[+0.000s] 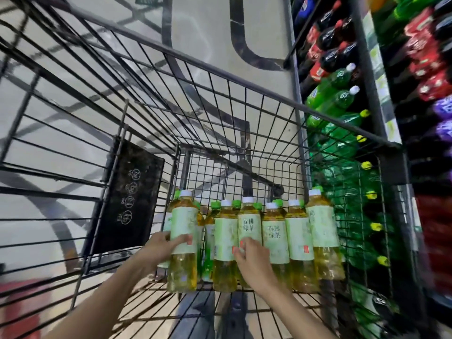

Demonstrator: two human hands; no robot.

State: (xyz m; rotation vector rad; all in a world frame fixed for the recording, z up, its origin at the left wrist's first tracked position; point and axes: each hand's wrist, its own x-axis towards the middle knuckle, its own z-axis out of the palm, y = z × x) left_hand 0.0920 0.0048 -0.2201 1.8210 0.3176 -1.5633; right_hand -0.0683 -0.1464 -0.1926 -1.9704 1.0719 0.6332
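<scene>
Several green tea bottles with pale green labels and white or green caps stand upright in a row at the front end of a black wire shopping cart (220, 69). My left hand (163, 248) grips the leftmost tea bottle (184, 231) around its label. My right hand (252, 260) has its fingers curled around a middle tea bottle (249, 223), low on its label. More tea bottles (299, 236) stand to the right, up to the cart's right wall.
A black placard (127, 196) hangs on the cart's folding seat panel at left. On the right, store shelves hold green soda bottles (337, 104), dark cola bottles (330, 37) and red packs (430, 69). Pale patterned floor shows through the wires.
</scene>
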